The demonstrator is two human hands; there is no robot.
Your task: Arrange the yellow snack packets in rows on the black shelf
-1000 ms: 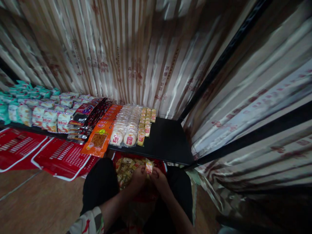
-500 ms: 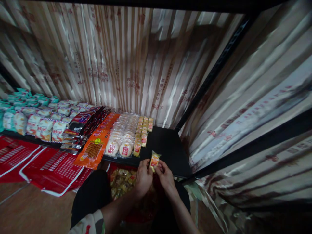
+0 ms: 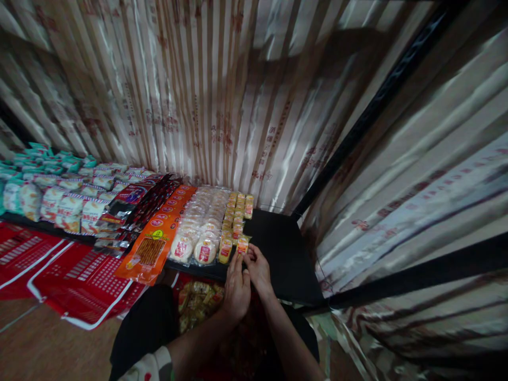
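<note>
A small yellow wrapped snack packet [image 3: 242, 244] stands at the near end of the second row of matching packets [image 3: 238, 211] on the black shelf. My left hand [image 3: 237, 288] has its fingertips closed against the packet's near side. From the right, my right hand [image 3: 257, 269] grips the packet's lower edge with bent fingers. To the left of the packet is another yellow packet [image 3: 225, 248] at the front of its row. Below my left hand, a pile of similar yellow packets [image 3: 196, 301] lies between my knees.
Left along the shelf are round white wrapped crackers [image 3: 205, 248], an orange snack bag [image 3: 153, 241], dark packets [image 3: 127, 201] and white packets [image 3: 69, 209]. Red baskets [image 3: 85, 280] sit below. A black post [image 3: 369, 116] and patterned curtain [image 3: 222, 95] border the shelf.
Both hands have carried the yellow packet forward and left, from above the shelf's front edge to the near end of the row. The view has shifted slightly.
</note>
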